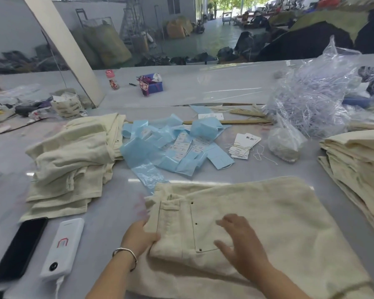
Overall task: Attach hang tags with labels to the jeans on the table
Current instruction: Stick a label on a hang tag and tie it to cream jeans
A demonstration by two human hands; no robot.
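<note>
Left hand [141, 235] grips the near jeans [257, 223] at their left edge, right hand [240, 242] spread flat; hang tags [244, 145] lie far, slightly right, nearer the right hand

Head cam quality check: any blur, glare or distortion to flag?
Head view: motion blur smears the left hand fingertips at the jeans edge, and the right hand is slightly soft; the phone is blurred too. Bright glare patches sit on the glossy table. Wide-angle distortion bends the far table edge and tilts the white pillar; the background is hazy.
</note>
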